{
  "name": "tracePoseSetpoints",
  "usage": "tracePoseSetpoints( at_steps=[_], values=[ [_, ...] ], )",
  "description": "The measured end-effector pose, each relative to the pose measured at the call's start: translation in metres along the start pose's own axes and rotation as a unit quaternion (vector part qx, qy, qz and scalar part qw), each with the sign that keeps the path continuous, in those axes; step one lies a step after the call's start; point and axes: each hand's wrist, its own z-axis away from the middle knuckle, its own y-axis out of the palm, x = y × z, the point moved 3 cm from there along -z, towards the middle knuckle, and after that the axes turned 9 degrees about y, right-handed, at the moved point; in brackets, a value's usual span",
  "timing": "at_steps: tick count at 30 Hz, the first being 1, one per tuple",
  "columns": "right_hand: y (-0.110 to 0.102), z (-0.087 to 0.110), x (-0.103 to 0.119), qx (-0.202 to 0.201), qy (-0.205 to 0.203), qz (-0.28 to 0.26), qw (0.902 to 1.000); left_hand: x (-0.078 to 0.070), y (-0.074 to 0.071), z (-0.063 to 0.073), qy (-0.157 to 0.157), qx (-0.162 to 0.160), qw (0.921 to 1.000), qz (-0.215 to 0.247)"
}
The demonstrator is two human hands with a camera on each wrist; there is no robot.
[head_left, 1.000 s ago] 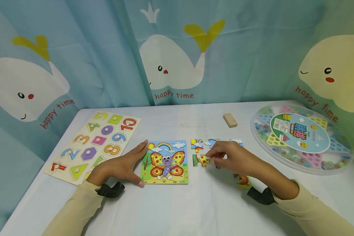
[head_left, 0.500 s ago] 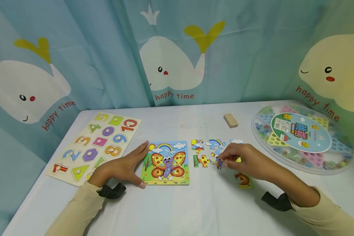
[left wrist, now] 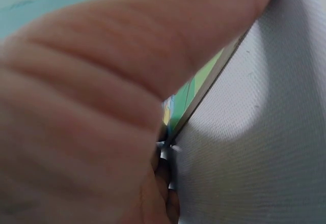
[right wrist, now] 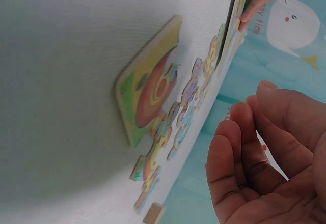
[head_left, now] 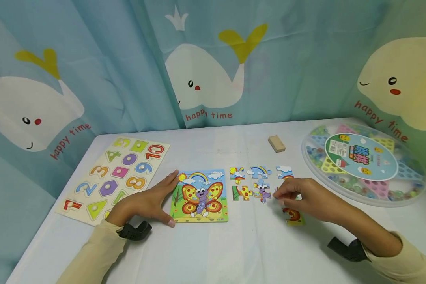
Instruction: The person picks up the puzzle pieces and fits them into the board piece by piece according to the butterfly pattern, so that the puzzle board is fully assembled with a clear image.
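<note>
My left hand (head_left: 147, 201) rests spread along the left side of a butterfly puzzle board (head_left: 198, 197), its thumb near the lower left corner. In the left wrist view the thumb (left wrist: 153, 35) lies over the board's edge. My right hand (head_left: 299, 195) hovers right of a purple butterfly-face puzzle piece (head_left: 262, 191), partly covering a piece behind it. In the right wrist view its loosely bent fingers (right wrist: 221, 158) hold nothing. A tree-and-wing piece (head_left: 242, 193) lies beside the purple one. An orange swirl corner piece (head_left: 294, 216) lies just below my right hand.
Three sky pieces, with sun (head_left: 237, 173), rainbow (head_left: 259, 172) and cloud (head_left: 284, 172), form the upper row. A number-and-shape board (head_left: 115, 173) lies left. Behind sits a wooden block (head_left: 277, 144). A round marble game box (head_left: 363, 163) stands right. A whale-print curtain (head_left: 287, 79) hangs behind.
My right hand has moved right, from the tree-and-wing piece past the purple piece, which was at its fingertips and now lies uncovered on the table. The left hand has stayed by the board.
</note>
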Motion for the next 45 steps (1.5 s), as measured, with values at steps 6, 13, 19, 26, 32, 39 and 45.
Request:
tracePoseSetpoints(
  at_steps=[6,13,19,26,32,39,45],
  values=[
    [-0.002,0.006,-0.006,-0.008,0.025,0.012,0.9996,-0.002,-0.003,-0.003,-0.004,0.000,1.0000,-0.005],
    [-0.003,0.012,-0.014,-0.018,0.038,0.023,0.9988,-0.002,-0.003,-0.002,0.002,-0.001,1.0000,0.001],
    [-0.003,0.016,-0.018,-0.020,0.059,0.030,0.9976,-0.001,-0.002,-0.002,0.003,0.000,1.0000,0.004],
    [-0.002,0.021,-0.023,-0.018,0.067,0.036,0.9970,0.000,-0.001,-0.002,0.002,0.002,1.0000,0.001],
    [0.001,0.021,-0.026,-0.020,0.074,0.032,0.9965,0.000,-0.001,-0.002,0.000,0.001,1.0000,0.000],
    [0.003,0.019,-0.025,-0.016,0.099,0.028,0.9945,0.000,0.001,-0.001,-0.004,0.002,1.0000,0.001],
    [0.007,0.020,-0.025,0.004,0.094,-0.002,0.9956,0.000,0.001,0.000,-0.003,0.001,1.0000,-0.001]
  ],
)
